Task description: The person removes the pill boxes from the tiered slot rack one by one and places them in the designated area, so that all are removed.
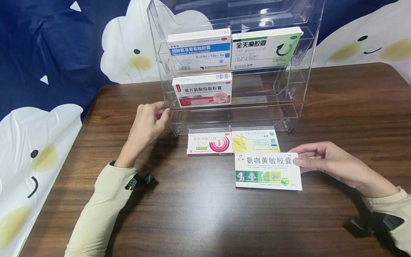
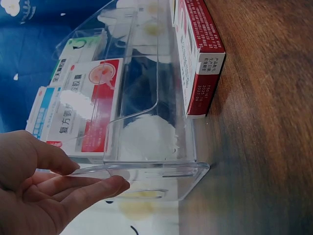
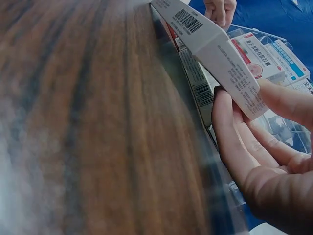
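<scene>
My right hand (image 1: 337, 164) pinches the right end of a white medicine box (image 1: 268, 171) with a green picture strip. In the right wrist view the thumb lies on one face of this box (image 3: 230, 73) and the fingers are behind it. My left hand (image 1: 147, 121) grips the left side panel of a clear plastic display rack (image 1: 234, 116); in the left wrist view the thumb and fingers (image 2: 105, 188) straddle the panel's edge. A pink-and-white medicine box (image 1: 209, 143) and a yellow-and-white one (image 1: 255, 140) lie side by side at the rack's front foot.
The rack's tiers hold a blue-and-white box (image 1: 199, 51), a green-and-white box (image 1: 266, 48) and a red-and-white box (image 1: 203, 91). All stand on a dark wooden table (image 1: 192, 214). Behind it hangs a blue cloth (image 1: 64, 39) with white cloud faces.
</scene>
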